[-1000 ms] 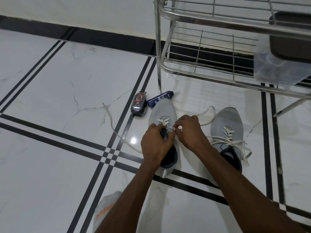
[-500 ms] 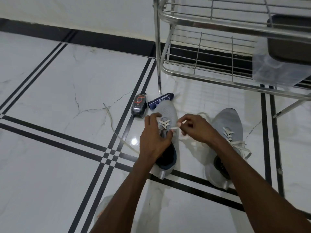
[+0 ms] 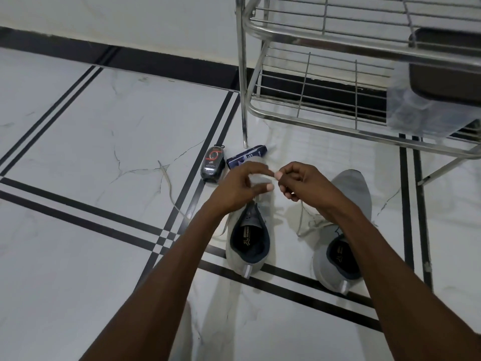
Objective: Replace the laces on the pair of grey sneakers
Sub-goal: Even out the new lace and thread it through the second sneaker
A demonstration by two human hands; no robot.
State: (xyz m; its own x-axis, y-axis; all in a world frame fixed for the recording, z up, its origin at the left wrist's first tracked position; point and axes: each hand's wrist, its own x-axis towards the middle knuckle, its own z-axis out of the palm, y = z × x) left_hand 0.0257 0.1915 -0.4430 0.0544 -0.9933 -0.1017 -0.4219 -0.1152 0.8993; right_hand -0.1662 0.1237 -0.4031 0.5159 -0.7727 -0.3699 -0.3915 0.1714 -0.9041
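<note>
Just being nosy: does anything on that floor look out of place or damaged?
A loose white lace trails across the tile left of the sneakers. Two small containers lie on their sides by the rack leg. The dark lines in the tile may be veining, not cracks.
</note>
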